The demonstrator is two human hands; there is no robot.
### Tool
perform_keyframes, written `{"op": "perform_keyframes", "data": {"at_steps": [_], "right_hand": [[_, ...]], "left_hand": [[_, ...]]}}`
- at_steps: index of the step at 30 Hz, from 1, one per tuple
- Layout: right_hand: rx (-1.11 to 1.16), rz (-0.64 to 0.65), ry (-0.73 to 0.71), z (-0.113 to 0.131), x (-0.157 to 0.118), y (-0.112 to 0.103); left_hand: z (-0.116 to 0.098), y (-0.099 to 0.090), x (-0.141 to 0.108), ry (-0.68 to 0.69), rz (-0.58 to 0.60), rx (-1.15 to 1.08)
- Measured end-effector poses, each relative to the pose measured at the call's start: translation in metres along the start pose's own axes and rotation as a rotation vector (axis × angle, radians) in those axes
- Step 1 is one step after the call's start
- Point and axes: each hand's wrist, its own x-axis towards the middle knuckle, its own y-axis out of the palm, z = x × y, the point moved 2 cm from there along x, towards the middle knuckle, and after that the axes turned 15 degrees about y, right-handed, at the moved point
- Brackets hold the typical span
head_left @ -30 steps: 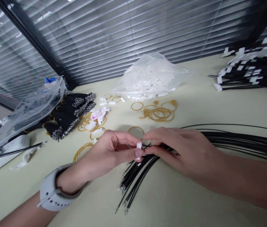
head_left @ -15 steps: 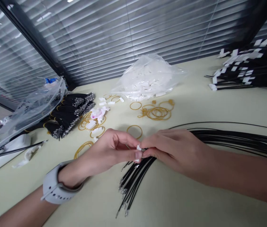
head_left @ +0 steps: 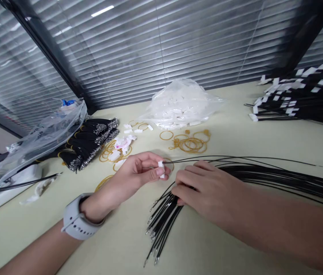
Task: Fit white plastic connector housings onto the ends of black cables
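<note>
The left hand (head_left: 133, 175) pinches a white connector (head_left: 161, 169), already wired, above the table (head_left: 207, 252); the right hand (head_left: 210, 185) grasps black wires (head_left: 251, 172) (their near tips without connectors yet). Near the table's far edge, at right, connector-tipped wires (head_left: 310, 105) lie piled.

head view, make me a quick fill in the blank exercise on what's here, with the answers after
1. The left hand pinches a small connector whose colour is ____.
2. The right hand is at a bundle of wires coloured ____.
3. The light grey strap goes round the ____ wrist.
4. In the picture, the pile of white-ended wires lies to the ____ of the clear bag near the blinds.

Missing words: white; black; left; right
</note>
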Motion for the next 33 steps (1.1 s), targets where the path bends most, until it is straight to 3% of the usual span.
{"op": "perform_keyframes", "data": {"at_steps": [5,14,20,29,33], "right_hand": [[-0.019,0.091,0.036,-0.004,-0.001,0.006],[0.328,-0.032,0.277,-0.015,0.003,0.014],[0.436,0.001,0.394,-0.019,0.003,0.012],[0.393,-0.114,0.412,-0.019,0.004,0.010],[0.387,-0.092,0.423,-0.019,0.004,0.010]], "left_hand": [[-0.003,0.002,-0.003,-0.025,-0.033,0.013],[-0.006,0.002,-0.003,-0.023,-0.031,0.065],[-0.011,0.005,-0.003,-0.014,-0.030,0.080],[-0.010,0.008,-0.006,-0.009,0.007,0.117],[-0.008,0.012,-0.008,-0.016,0.045,0.101]]}}
